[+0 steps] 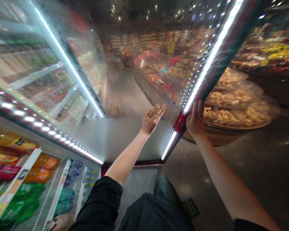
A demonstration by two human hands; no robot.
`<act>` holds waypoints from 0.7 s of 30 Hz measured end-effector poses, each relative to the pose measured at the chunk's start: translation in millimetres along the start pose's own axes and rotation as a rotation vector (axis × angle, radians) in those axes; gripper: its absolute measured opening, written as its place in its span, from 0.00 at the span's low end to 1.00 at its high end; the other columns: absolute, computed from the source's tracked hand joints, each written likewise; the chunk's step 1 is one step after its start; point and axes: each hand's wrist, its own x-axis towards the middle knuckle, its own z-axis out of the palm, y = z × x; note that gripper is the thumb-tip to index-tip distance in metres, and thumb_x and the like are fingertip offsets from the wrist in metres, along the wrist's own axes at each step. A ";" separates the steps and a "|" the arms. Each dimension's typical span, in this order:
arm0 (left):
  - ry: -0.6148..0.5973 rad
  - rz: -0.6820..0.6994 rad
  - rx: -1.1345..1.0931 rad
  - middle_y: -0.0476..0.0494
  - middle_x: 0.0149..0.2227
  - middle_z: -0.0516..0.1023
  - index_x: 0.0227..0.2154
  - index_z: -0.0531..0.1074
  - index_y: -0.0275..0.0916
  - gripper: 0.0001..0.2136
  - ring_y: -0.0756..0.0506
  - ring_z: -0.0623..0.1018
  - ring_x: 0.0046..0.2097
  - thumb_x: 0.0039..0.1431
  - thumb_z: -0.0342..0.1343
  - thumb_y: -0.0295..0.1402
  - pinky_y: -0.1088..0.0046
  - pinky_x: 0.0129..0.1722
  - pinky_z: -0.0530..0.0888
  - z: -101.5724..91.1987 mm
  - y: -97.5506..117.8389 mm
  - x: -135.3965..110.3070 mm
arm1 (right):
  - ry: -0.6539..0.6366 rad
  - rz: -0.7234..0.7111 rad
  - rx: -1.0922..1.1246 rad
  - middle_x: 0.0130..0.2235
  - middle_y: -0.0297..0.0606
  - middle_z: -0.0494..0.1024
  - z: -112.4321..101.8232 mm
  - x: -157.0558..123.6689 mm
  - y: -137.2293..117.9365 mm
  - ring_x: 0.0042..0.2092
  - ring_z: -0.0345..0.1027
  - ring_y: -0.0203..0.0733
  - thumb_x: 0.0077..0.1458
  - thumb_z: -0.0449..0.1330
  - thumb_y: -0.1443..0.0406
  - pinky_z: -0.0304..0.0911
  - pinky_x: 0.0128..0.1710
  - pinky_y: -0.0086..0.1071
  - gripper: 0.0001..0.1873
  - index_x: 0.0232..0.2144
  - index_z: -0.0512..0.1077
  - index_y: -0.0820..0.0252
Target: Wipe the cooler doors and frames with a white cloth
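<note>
My left hand (153, 120) is stretched out with its fingers straight and nothing in it. It is at the inner side of a clear glass door (132, 138); whether the palm touches the pane I cannot tell. A ring shows on one finger. Over at the door's outer edge, my right hand (195, 120) has its fingers wrapped on the dark frame, beside a red piece (180, 121) between two lit strips. The door stands swung out from a drinks fridge.
Fridge shelves (60, 179) at the lower left hold several bottles, orange (42, 166) and green (24, 202) among them. Beyond the door edge is a round display (238, 123) of bagged food. Grey floor (221, 189) lies to the right, with a green floor sign (190, 207).
</note>
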 end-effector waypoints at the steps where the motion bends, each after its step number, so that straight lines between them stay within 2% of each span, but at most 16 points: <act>1: 0.006 0.019 -0.015 0.47 0.74 0.71 0.77 0.62 0.45 0.28 0.44 0.69 0.76 0.79 0.47 0.23 0.67 0.76 0.69 2.6 10.3 13.2 | 0.011 0.004 0.012 0.82 0.55 0.51 3.0 -0.4 1.4 0.84 0.33 0.58 0.69 0.46 0.70 0.48 0.80 0.67 0.40 0.81 0.49 0.62; 3: 0.012 0.074 -0.026 0.44 0.74 0.71 0.76 0.65 0.43 0.27 0.43 0.71 0.75 0.78 0.49 0.24 0.67 0.75 0.71 8.1 29.5 34.5 | 0.050 0.009 0.046 0.82 0.54 0.51 11.2 -2.6 6.1 0.84 0.35 0.59 0.70 0.47 0.68 0.49 0.79 0.68 0.40 0.81 0.49 0.59; 5: -0.004 0.152 -0.018 0.44 0.74 0.71 0.74 0.69 0.42 0.25 0.43 0.72 0.75 0.78 0.50 0.25 0.68 0.73 0.74 17.5 47.0 41.3 | 0.104 0.019 0.083 0.82 0.53 0.52 23.6 -11.7 13.8 0.83 0.39 0.60 0.72 0.48 0.65 0.51 0.78 0.70 0.39 0.81 0.50 0.56; 8: 0.000 0.250 0.021 0.42 0.74 0.71 0.70 0.74 0.40 0.22 0.43 0.75 0.73 0.77 0.54 0.27 0.68 0.72 0.77 46.0 69.7 15.8 | 0.200 0.020 0.112 0.81 0.54 0.54 52.2 -45.6 27.5 0.82 0.46 0.66 0.72 0.51 0.63 0.53 0.75 0.75 0.40 0.82 0.50 0.55; 9: 0.032 0.266 0.040 0.43 0.74 0.71 0.70 0.75 0.42 0.22 0.43 0.76 0.73 0.77 0.55 0.27 0.68 0.71 0.77 57.8 75.4 1.6 | 0.235 0.010 0.110 0.82 0.53 0.53 62.5 -59.5 31.0 0.82 0.47 0.68 0.72 0.51 0.62 0.54 0.75 0.76 0.41 0.82 0.47 0.52; 11: 0.131 0.268 0.078 0.44 0.74 0.71 0.69 0.76 0.42 0.22 0.43 0.76 0.72 0.76 0.56 0.28 0.69 0.71 0.77 74.9 81.8 -18.7 | 0.298 -0.009 0.097 0.83 0.46 0.49 75.6 -77.4 33.4 0.82 0.46 0.66 0.72 0.52 0.62 0.58 0.75 0.72 0.44 0.83 0.42 0.43; 12: 0.182 0.269 0.094 0.44 0.74 0.71 0.69 0.76 0.41 0.22 0.43 0.75 0.73 0.76 0.57 0.28 0.70 0.71 0.77 75.5 81.8 -17.2 | 0.336 -0.012 0.084 0.84 0.42 0.47 74.5 -75.1 31.7 0.82 0.45 0.65 0.72 0.52 0.63 0.58 0.76 0.70 0.45 0.83 0.40 0.39; 13: 0.220 0.261 0.108 0.45 0.75 0.71 0.69 0.75 0.41 0.22 0.43 0.74 0.74 0.76 0.57 0.28 0.70 0.71 0.76 68.0 79.6 -3.6 | 0.366 -0.024 0.072 0.84 0.39 0.46 66.0 -61.6 27.9 0.82 0.44 0.65 0.72 0.51 0.64 0.57 0.76 0.72 0.45 0.83 0.38 0.38; 14: 0.259 0.250 0.115 0.45 0.75 0.69 0.70 0.74 0.40 0.23 0.43 0.72 0.75 0.76 0.57 0.28 0.70 0.72 0.76 51.4 75.3 23.8 | 0.382 -0.033 0.071 0.84 0.35 0.44 49.2 -35.6 22.4 0.82 0.43 0.65 0.73 0.51 0.64 0.56 0.76 0.72 0.45 0.83 0.38 0.35; 15: 0.282 0.238 0.114 0.45 0.76 0.68 0.71 0.73 0.39 0.23 0.42 0.70 0.77 0.76 0.56 0.28 0.69 0.73 0.74 26.0 69.2 64.6 | 0.395 -0.043 0.080 0.84 0.30 0.44 24.5 2.5 15.6 0.82 0.42 0.62 0.73 0.51 0.65 0.56 0.77 0.70 0.45 0.82 0.38 0.32; 17: 0.325 0.201 0.105 0.42 0.78 0.65 0.73 0.70 0.36 0.25 0.40 0.64 0.79 0.77 0.54 0.28 0.66 0.77 0.69 -42.8 54.2 174.7 | 0.402 -0.089 0.086 0.83 0.20 0.42 -41.9 104.4 0.9 0.82 0.41 0.58 0.74 0.51 0.65 0.56 0.78 0.65 0.45 0.82 0.38 0.27; 19: 0.366 0.127 0.126 0.40 0.78 0.65 0.74 0.69 0.33 0.25 0.36 0.61 0.81 0.77 0.51 0.28 0.62 0.79 0.66 -113.3 38.9 288.7 | 0.383 -0.157 0.074 0.83 0.14 0.39 -111.6 210.0 -11.9 0.82 0.39 0.56 0.75 0.49 0.65 0.53 0.79 0.66 0.44 0.81 0.35 0.25; 20: 0.385 0.127 0.132 0.40 0.78 0.65 0.74 0.68 0.34 0.26 0.34 0.60 0.81 0.77 0.50 0.28 0.59 0.80 0.66 -140.7 32.2 333.9 | 0.385 -0.191 0.060 0.83 0.14 0.39 -140.3 252.6 -16.8 0.82 0.39 0.56 0.76 0.49 0.65 0.52 0.80 0.65 0.44 0.81 0.35 0.25; 21: 0.401 0.148 0.137 0.40 0.79 0.65 0.75 0.67 0.36 0.26 0.32 0.58 0.81 0.77 0.50 0.28 0.55 0.80 0.65 -159.9 26.1 366.4 | 0.390 -0.226 0.051 0.83 0.16 0.40 -162.2 284.5 -20.5 0.82 0.40 0.57 0.76 0.48 0.64 0.51 0.80 0.65 0.43 0.81 0.35 0.26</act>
